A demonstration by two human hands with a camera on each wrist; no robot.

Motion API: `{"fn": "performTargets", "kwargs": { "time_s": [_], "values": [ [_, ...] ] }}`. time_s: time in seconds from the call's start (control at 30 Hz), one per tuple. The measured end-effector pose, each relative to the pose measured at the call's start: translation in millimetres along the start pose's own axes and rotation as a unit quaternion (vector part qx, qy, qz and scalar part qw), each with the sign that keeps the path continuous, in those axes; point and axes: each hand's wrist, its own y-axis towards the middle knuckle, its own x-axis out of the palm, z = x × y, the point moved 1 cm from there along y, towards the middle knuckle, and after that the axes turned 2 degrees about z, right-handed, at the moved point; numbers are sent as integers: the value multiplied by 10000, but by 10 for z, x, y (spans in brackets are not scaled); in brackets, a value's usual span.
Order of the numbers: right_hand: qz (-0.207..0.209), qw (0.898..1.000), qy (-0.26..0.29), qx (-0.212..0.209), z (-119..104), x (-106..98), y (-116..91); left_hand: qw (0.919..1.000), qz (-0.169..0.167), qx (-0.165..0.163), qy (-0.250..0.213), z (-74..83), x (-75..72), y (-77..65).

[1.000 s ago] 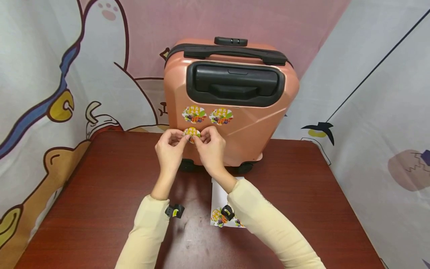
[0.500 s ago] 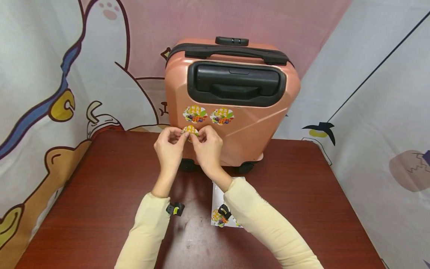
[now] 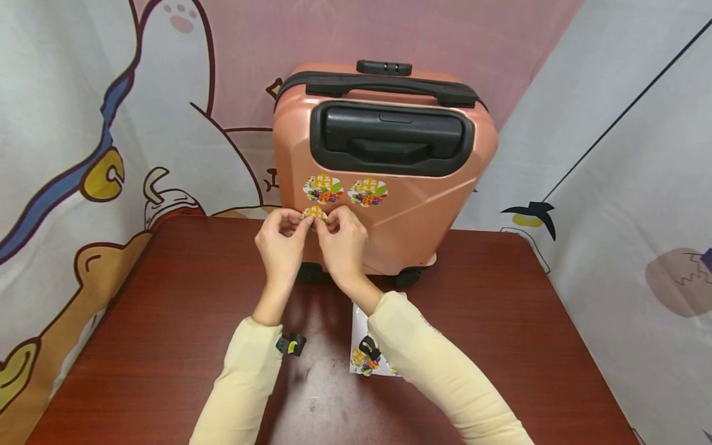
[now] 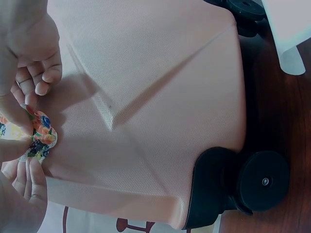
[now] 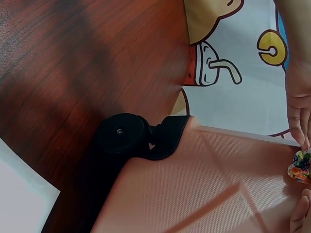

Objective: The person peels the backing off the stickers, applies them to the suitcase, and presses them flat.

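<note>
A round fruit-print sticker [image 3: 314,213] is pinched between both hands at the lower left front of a pink suitcase [image 3: 400,222]. My left hand [image 3: 282,241] grips its left edge with thumb and fingers. On the opposite edge, my right hand [image 3: 343,241] pinches it the same way. The fruit end of the sticker [image 4: 43,133] shows between the thumbs in the left wrist view, close to the suitcase face; whether it touches there I cannot tell. Two matching stickers, a left one [image 3: 323,189] and a right one [image 3: 368,192], lie flat on the suitcase just above the hands.
The suitcase stands upright on a reddish-brown table [image 3: 189,309], its black wheels [image 3: 408,277] at the bottom. A white sticker sheet [image 3: 360,327] with several fruit stickers lies partly under the right forearm. A cartoon-print cloth [image 3: 233,62] hangs behind.
Both hands have shifted slightly left and up with the sticker. Less of the sticker's lower part now shows in the head view. The suitcase and sheet stay in place.
</note>
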Motion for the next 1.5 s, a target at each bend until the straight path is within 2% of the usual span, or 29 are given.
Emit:
{"fn": "performTargets", "kwargs": {
  "time_s": [0.77,1.5],
  "values": [
    [6,9987,-434,255,-48,-23,16,10000,38,-12,70,27,7,21],
    [65,9984,-538,133,1,-45,18,9999,96,50,23,16,-4,31]
  ]
}}
